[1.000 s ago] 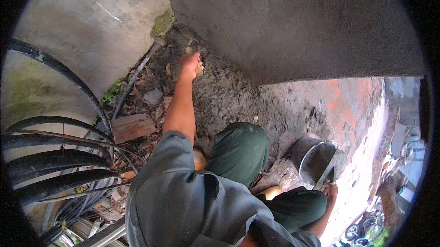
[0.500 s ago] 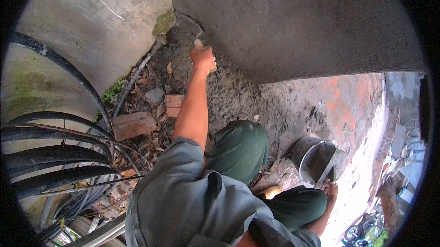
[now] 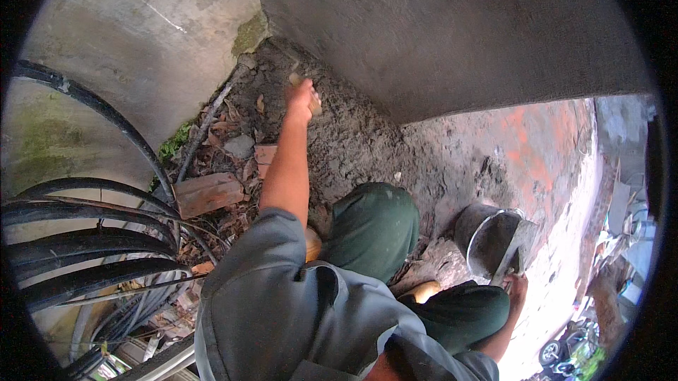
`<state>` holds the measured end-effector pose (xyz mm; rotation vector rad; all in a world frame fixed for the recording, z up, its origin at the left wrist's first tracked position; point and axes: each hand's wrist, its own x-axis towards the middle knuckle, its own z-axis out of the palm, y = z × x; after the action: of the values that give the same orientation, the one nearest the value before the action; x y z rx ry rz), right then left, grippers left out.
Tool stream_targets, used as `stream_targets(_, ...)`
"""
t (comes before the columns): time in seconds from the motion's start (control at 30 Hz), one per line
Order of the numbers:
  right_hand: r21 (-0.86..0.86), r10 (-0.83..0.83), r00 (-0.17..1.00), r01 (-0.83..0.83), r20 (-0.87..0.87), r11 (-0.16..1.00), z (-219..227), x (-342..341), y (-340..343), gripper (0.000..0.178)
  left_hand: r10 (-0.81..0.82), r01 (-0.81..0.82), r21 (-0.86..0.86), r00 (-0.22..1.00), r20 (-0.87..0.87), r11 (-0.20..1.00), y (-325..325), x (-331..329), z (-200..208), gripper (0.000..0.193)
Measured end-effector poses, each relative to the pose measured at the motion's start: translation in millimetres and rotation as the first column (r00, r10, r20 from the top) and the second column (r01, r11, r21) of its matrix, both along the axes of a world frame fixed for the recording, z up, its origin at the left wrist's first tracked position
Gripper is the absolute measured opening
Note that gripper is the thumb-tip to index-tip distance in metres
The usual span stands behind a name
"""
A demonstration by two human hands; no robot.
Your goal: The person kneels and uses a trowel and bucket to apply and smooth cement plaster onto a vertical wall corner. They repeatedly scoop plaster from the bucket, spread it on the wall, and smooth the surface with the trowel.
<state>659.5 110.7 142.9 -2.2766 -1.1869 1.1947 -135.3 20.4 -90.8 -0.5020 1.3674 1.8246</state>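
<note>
My left hand (image 3: 299,100) is closed around the wooden handle of a plastering trowel (image 3: 316,105). It reaches out low beside the foot of the dark grey plastered wall (image 3: 452,35). The trowel's blade is blurred and hard to separate from the wet-looking grey mortar and soil (image 3: 353,137). At the lower right, my right hand (image 3: 517,288) grips a flat grey tool (image 3: 521,243) with a straight edge. That tool lies over the rim of a bucket (image 3: 472,229), which is tilted and smeared grey inside. My fingers partly hide its handle.
Thick black pipes (image 3: 92,241) curve in from the left before a pale, mossy wall (image 3: 134,35). Broken bricks (image 3: 208,194), dry leaves and a stick (image 3: 205,127) lie between that wall and my left arm. My bent knees (image 3: 378,229) are close below the work. A motorbike wheel (image 3: 549,353) shows far right.
My left hand has drawn back slightly toward me and to the left with the trowel. My right hand and the flat tool stay at the bucket, and the view has shifted a little.
</note>
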Motion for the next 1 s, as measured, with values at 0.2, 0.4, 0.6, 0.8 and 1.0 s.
stream_targets(0.2, -0.018, 0.017, 0.996, -0.015, 0.088, 1.0, -0.7, 1.3, -3.0, 0.02, 0.024, -0.019, 0.078, 0.998, -0.052, 0.997, 38.6, -34.0, 68.3, 0.009)
stream_targets(0.4, -0.022, -0.03, 0.997, 0.031, 0.074, 0.999, -7.7, 13.1, 2.5, 0.025, 0.013, -0.003, 0.051, 0.981, -0.193, 0.999, 24.3, -11.3, 143.8, 0.012)
stream_targets(0.6, -0.016, -0.032, 0.999, 0.032, 0.037, 0.999, -8.5, 11.7, 2.2, 0.028, 0.05, -0.032, 0.061, 0.945, -0.325, 0.998, 28.5, 11.2, 194.2, 0.011)
stream_targets(0.8, -0.087, 0.043, 0.999, -0.04, 0.031, 0.995, 4.0, -6.7, 5.6, 0.029, 0.016, -0.032, -0.015, 0.797, -0.604, 0.999, 20.5, 53.0, 165.0, 0.023)
stream_targets(1.0, -0.06, 0.022, 0.993, -0.015, 0.116, 0.998, -2.7, 9.3, 3.2, 0.031, -0.174, 0.076, -0.274, 0.919, -0.354, 0.959, -41.1, 26.8, 69.4, 0.02)
